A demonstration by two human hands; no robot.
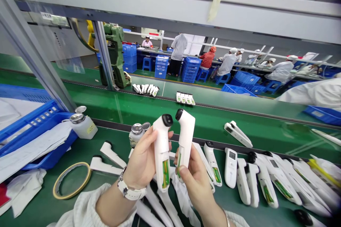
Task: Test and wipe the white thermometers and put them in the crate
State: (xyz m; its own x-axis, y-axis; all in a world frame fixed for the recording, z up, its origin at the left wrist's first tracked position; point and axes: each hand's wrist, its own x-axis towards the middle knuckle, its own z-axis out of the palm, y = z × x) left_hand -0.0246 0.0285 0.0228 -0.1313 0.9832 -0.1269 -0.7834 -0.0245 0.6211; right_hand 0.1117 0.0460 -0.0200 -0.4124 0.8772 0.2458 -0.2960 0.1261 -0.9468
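My left hand [142, 158] is closed round a white infrared thermometer [161, 142], held upright with its black sensor head on top and its handle open, showing a green and gold interior. In my right hand [195, 175] is a second white thermometer [186, 127], also upright, my thumb on the lower handle near its green opening. The two stand side by side, close but apart. Several more thermometers [213, 163] lie on the bench to the right, some with open handles. White casing parts [112, 154] lie left of and below my hands.
A tape roll [72, 180], a dispenser bottle [84, 127] and a blue basket [57, 138] with papers are on the left. Behind the bench runs a green conveyor [119, 108]. Thermometers in groups [185, 98] sit beyond it. A metal post [37, 42] rises at left; people work further back.
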